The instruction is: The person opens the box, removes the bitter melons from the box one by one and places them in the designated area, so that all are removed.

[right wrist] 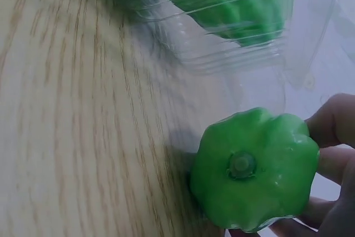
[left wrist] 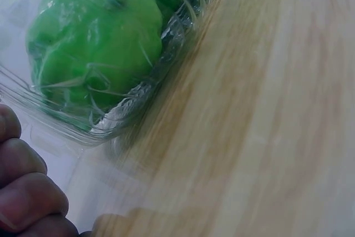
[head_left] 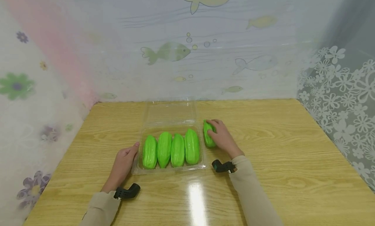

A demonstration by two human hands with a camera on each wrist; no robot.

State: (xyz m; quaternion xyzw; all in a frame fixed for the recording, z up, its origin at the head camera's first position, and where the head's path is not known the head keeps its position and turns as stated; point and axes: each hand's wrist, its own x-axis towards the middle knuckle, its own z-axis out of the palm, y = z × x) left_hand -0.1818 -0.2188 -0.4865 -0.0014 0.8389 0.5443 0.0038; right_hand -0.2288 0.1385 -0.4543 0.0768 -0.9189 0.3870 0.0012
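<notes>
A clear plastic clamshell box (head_left: 170,170) lies on the table with its lid (head_left: 171,112) folded back. Several bright green ribbed gourds (head_left: 164,149) stand side by side lengthwise in it. At the box's left edge is my left hand (head_left: 122,162), its thumb on the rim and its fingers (left wrist: 33,198) curled beside the wall. Another green gourd (right wrist: 249,170), with a small round stem nub, is just right of the box. My right hand (head_left: 222,136) grips this gourd from its right side, thumb and fingers around it. Whether it touches the table I cannot tell.
The wooden table (head_left: 293,174) reaches back to a wall (head_left: 123,56) covered with a fish-patterned sheet. Flower-patterned sheets (head_left: 337,89) hang at the sides. A black wrist mount (head_left: 127,191) sits on each forearm.
</notes>
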